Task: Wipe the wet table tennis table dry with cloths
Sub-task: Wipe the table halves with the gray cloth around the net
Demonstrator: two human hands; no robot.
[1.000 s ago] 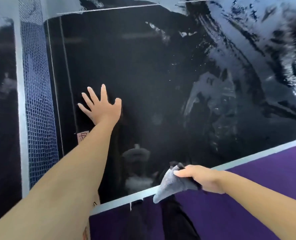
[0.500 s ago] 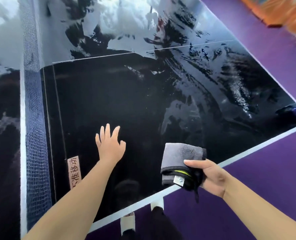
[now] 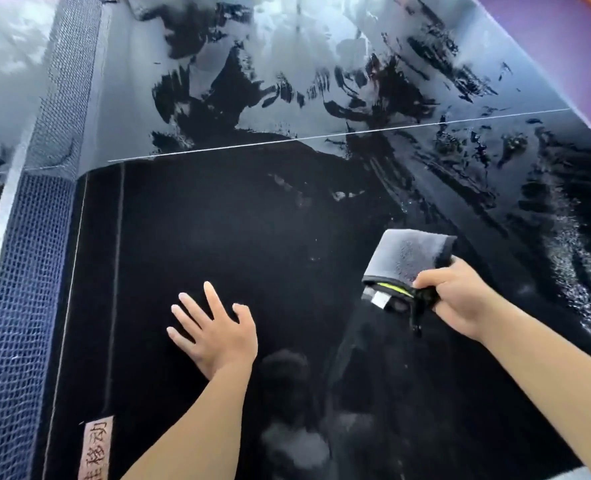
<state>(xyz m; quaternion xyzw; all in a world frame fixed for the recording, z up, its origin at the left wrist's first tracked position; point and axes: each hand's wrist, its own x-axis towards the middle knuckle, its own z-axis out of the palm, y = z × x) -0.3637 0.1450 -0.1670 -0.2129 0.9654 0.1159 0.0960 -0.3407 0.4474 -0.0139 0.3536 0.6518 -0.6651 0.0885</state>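
The black table tennis table [image 3: 218, 220] fills the view; its near patch looks dull and dark, while shiny wet streaks cover the far half and the right side. My left hand [image 3: 214, 330] lies flat on the dark near surface with fingers spread. To its right, my right hand [image 3: 460, 299] grips a folded grey cloth [image 3: 408, 258] by its near edge, where a white tag and a yellow-green trim show. The cloth stands up over the table surface.
The blue net [image 3: 20, 306] runs along the left side with its white top band. A white centre line [image 3: 321, 136] crosses the table. A pink label with characters [image 3: 95, 448] sits near the net. Purple floor [image 3: 546, 39] shows at the upper right.
My right hand has brought the grey cloth from the table's near edge up over the surface. The view has swung forward, so my left hand sits lower in the frame.
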